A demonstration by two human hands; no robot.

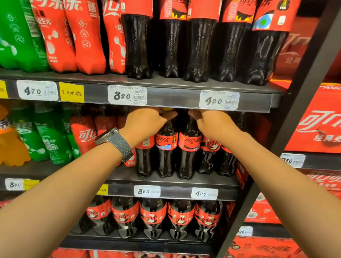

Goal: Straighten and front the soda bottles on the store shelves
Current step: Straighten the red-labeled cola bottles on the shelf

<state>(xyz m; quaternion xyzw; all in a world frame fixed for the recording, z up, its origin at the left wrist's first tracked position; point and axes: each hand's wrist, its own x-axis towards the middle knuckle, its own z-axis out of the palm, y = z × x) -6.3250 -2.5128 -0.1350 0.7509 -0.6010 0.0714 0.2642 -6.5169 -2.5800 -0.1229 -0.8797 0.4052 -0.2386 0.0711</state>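
Left grip (146,120), with a grey perforated watch strap (120,145) at the wrist, is curled round the neck of a dark cola bottle (164,158) on the middle shelf (171,191). Right grip (212,123) is clamped on the neck of the neighbouring bottle (187,161), just to the right. Both bottles stand upright near the shelf's front edge, glossy waisted plastic with red wrap labels. Most fingertips are hidden under the upper shelf's metal rail (173,98), which carries paper price tags (127,95).
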